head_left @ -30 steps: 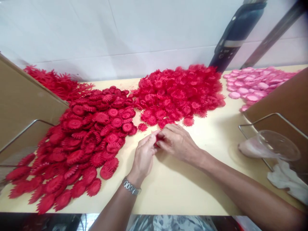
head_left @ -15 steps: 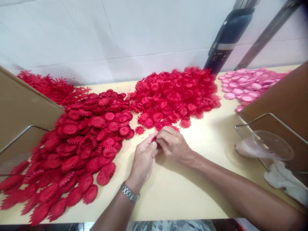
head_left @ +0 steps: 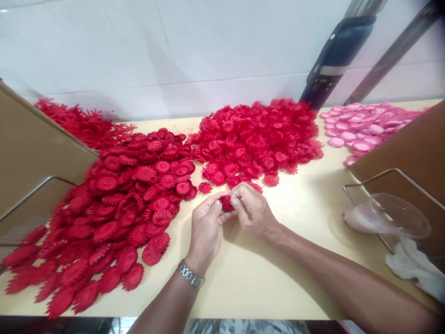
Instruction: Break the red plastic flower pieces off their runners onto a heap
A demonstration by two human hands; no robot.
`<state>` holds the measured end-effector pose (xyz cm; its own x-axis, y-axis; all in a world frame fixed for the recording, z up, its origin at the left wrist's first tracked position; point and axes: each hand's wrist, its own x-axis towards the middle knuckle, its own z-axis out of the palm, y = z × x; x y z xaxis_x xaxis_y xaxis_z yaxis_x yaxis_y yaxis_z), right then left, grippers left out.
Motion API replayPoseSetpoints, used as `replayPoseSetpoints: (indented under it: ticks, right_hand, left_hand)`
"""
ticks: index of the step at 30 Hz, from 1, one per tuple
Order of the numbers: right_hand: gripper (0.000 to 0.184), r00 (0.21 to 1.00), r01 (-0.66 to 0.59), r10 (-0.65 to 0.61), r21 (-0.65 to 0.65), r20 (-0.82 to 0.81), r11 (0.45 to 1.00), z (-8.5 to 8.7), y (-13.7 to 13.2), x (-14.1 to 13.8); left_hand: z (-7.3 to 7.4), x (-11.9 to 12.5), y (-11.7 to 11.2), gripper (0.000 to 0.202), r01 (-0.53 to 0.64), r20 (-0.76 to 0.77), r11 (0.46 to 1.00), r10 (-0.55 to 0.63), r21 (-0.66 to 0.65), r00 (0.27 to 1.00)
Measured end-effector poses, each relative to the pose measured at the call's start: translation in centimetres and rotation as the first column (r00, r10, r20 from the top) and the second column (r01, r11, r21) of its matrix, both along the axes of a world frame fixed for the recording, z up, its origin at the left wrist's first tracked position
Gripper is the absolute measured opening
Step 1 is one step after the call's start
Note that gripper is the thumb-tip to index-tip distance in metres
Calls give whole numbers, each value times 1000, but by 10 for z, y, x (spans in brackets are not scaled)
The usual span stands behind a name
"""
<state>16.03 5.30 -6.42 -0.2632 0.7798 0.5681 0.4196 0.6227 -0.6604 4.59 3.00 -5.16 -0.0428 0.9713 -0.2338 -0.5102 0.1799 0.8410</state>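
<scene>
In the head view, a red flower (head_left: 226, 203) is pinched by the left hand (head_left: 206, 221) and right hand (head_left: 253, 208), near the red pile (head_left: 257, 137); it is seemingly being shaped (details are hidden), and a light touch seems called for next

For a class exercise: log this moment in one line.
left hand: holds red fringed piece; right hand: holds same piece; beyond hands: red fringed discs; right side: clear plastic cup

left hand (head_left: 206, 226), right hand (head_left: 255, 211), both pinching
</scene>
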Motion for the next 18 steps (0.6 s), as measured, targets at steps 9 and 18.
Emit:
replayPoseSetpoints:
  ticks: [9,18]
  right_hand:
    - [13,1000,-22,22,46,-6,999,0,-1,0]
    - [13,997,-79,79,83,-8,993,-2,-1,1]
  left_hand:
    - [1,-6,0,19,57,-207,998,-56,0,977]
    - [10,-8,3,19,110,-98,990,-119,-93,988]
